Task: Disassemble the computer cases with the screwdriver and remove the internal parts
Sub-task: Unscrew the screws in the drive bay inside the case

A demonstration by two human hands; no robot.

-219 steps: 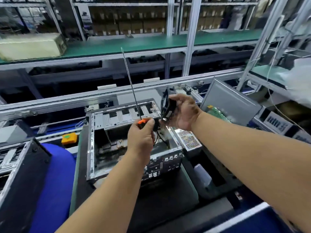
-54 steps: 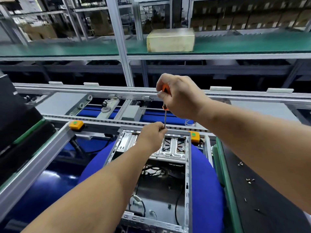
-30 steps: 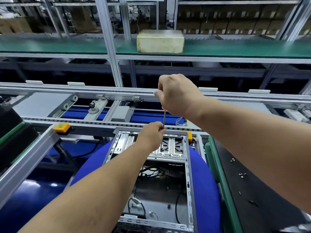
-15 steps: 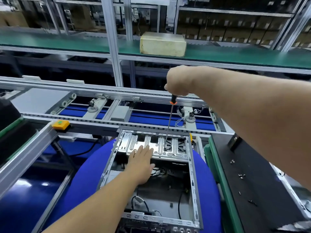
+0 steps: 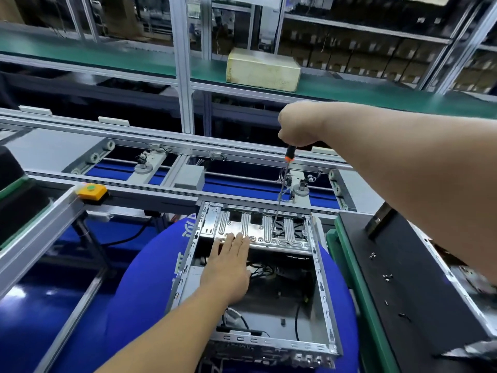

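Step in hand: unscrewing the drive bracket (image 5: 258, 232) of the open computer case (image 5: 255, 286), centre frame. Right hand (image 5: 298, 125) grips the screwdriver (image 5: 282, 189), tip in the bracket. Left hand (image 5: 228, 265), fingers straight, braces the bracket edge. Next: rotate under steady downward pressure.

We see one open computer case (image 5: 321, 281), bare silver metal, side panel off, lying flat on a blue round cushion (image 5: 139, 292), rear ports twd us. Stamped drive-bay plate (image 5: 258, 232) spans its far end; black cables lie loose inside. Screwdriver (image 5: 282, 189), black/orange handle, long thin shaft, stands nearly upright w/ tip down in that plate.
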